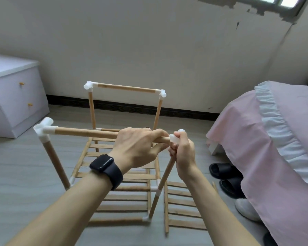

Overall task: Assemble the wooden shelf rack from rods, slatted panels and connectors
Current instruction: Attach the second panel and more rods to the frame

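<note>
A partly built wooden rack stands on the floor, with slatted shelves joined by white connectors. My left hand grips the near top rod, which runs left to a white corner connector. My right hand grips a white connector atop the near right upright rod. The top rod's right end touches that connector. The far top rod sits between two white corner connectors.
A loose slatted panel lies on the floor right of the rack. A bed with pink cover fills the right side, with black slippers and a white shoe beside it. A white drawer cabinet stands at the left wall.
</note>
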